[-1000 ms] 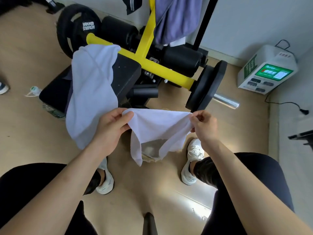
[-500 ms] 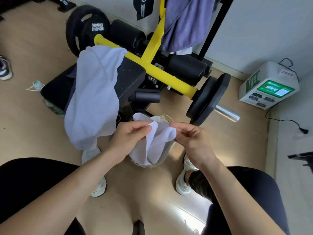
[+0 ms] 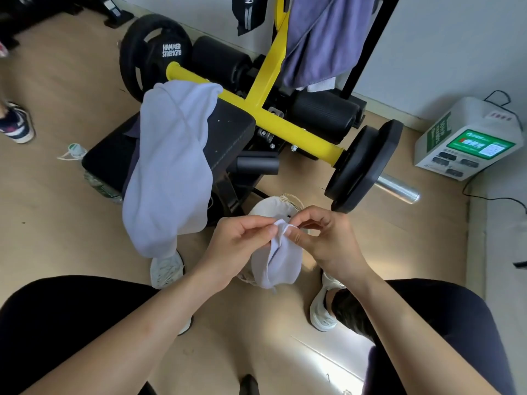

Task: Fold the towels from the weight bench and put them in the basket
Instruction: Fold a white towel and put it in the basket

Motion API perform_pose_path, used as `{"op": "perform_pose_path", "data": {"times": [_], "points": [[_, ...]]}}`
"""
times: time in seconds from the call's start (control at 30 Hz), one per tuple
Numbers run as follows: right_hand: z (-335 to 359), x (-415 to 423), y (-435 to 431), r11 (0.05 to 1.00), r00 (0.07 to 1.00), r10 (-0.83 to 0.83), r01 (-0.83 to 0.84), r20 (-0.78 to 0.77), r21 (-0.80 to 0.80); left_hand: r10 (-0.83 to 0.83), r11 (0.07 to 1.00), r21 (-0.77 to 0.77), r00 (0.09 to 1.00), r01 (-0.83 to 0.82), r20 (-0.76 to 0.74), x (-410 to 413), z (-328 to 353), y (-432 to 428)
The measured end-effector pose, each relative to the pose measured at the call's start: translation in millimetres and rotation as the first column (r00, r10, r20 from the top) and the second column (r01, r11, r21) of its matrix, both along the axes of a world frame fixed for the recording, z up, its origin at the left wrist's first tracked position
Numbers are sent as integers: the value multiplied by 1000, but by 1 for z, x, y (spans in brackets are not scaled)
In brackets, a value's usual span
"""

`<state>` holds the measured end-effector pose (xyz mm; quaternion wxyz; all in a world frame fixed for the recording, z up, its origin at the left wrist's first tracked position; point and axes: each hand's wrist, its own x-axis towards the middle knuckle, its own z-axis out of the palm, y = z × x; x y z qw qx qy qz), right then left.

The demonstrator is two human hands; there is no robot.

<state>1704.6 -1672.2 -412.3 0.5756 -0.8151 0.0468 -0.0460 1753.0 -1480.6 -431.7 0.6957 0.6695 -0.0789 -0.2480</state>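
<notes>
A small white towel (image 3: 281, 259) hangs doubled over between my hands, its two top corners brought together. My left hand (image 3: 236, 246) pinches those corners from the left, and my right hand (image 3: 328, 238) pinches them from the right. Right below and behind the towel stands a cream cloth basket (image 3: 271, 205) on the floor, mostly hidden. A larger white towel (image 3: 171, 163) lies draped over the black pad of the weight bench (image 3: 228, 129). A purple towel (image 3: 319, 38) hangs from the yellow frame at the top.
Black weight plates (image 3: 368, 163) sit on a bar end at the right and another plate (image 3: 154, 52) at the back left. A white and green machine (image 3: 470, 141) stands by the wall. Another person's shoe (image 3: 15, 124) is at the left edge. My own feet flank the basket.
My hands have come together, folding the stretched-out small towel in half so its corners meet. The view has tipped slightly, showing the basket beneath.
</notes>
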Motion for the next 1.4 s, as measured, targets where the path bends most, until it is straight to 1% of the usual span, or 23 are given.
{"op": "perform_pose_path", "data": {"times": [0.1,0.23,0.4,0.5,0.57,0.6,0.67,0.7,0.77,0.8,0.83,0.9,1.0,1.07,1.13,1.2,1.27,1.33,1.37,1.4], "points": [[-3,1,1,999,998,-43,42,-37,-21,-27,999,-43,999,28,18,-3,1,0],[-8,1,4,998,996,-50,46,-73,-51,6,999,38,990,-12,139,-4,-4,-2],[-10,0,4,997,996,-47,43,-76,-60,14,992,116,972,-42,234,-1,-5,0],[-12,0,2,999,995,18,-23,-102,-45,36,990,127,978,-64,206,-1,-5,1],[-16,-1,-1,992,985,74,-89,-155,-93,81,987,126,987,-99,138,1,-5,2],[-18,-2,-3,981,975,99,-130,-201,-147,102,986,123,989,-116,109,3,-4,3],[-23,-3,-11,926,944,114,-214,-309,-312,159,978,120,984,-168,76,8,-1,8],[-25,-3,-16,874,932,97,-248,-349,-418,197,973,110,979,-203,59,12,1,11],[-24,-4,-28,743,929,25,-264,-369,-615,262,959,100,965,-264,33,22,5,21],[-21,-4,-34,693,934,-13,-249,-357,-676,276,955,109,961,-277,29,27,7,26],[-20,-4,-40,663,940,-46,-225,-338,-714,279,952,123,960,-281,27,32,8,32],[-17,-4,-51,641,950,-105,-162,-295,-750,280,949,145,960,-281,30,38,9,43],[-14,-7,-65,592,945,-193,-102,-263,-800,344,927,147,938,-345,35,44,11,59],[-15,-9,-72,587,934,-216,-109,-285,-802,389,908,149,920,-391,46,47,14,67],[-15,-10,-73,629,926,-215,-112,-310,-769,398,899,168,914,-405,75,46,17,72],[-14,-9,-71,660,936,-213,-72,-279,-748,399,890,194,911,-413,107,45,16,73],[-9,-9,-69,711,958,-234,50,-168,-701,410,882,207,906,-423,109,46,14,73],[1,-9,-66,805,950,-310,249,-25,-538,427,874,202,897,-441,111,48,12,74],[7,-9,-64,823,923,-379,366,58,-434,444,870,184,889,-458,110,49,13,74],[13,-8,-62,819,886,-442,463,143,-338,462,867,154,880,-474,108,49,14,73]]}}
